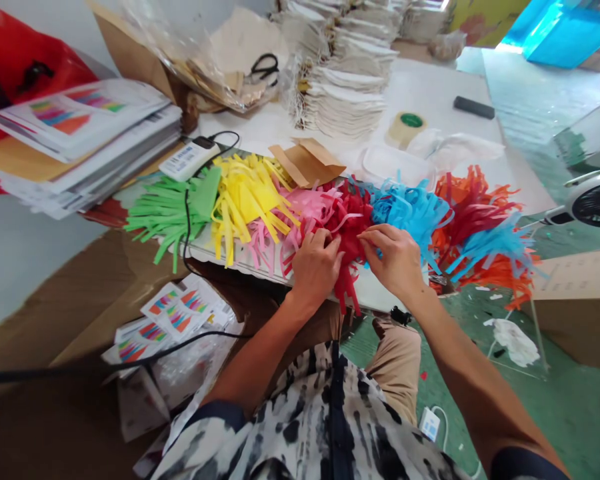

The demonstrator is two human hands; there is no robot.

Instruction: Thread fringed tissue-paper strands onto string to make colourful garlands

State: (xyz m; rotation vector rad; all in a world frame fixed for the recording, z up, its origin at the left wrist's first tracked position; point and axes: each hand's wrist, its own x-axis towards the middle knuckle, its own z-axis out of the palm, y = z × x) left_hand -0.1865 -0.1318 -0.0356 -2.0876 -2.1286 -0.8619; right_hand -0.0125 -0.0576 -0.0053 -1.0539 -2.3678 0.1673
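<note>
A red tissue-paper tassel (353, 230) lies at the table's front edge, its cut strips hanging over it. My left hand (316, 263) is closed on its left side, fingers curled into the red strips. On its other side, the fingertips of my right hand (393, 257) are pinched together at the red paper. Pink fringe (310, 203), a yellow tassel (247, 193) and a green tassel (175, 207) lie to the left. A blue tassel (407, 207) sits just beyond my right hand, with an orange and red bunch (475, 207) farther right.
Stacked printed sheets (85, 133) stand at the left, near a white device (190, 159) with a black cable. Behind are brown paper (307, 162), bundled white stacks (350, 93), scissors (265, 69) and a tape roll (406, 128). A fan (593, 200) is at right.
</note>
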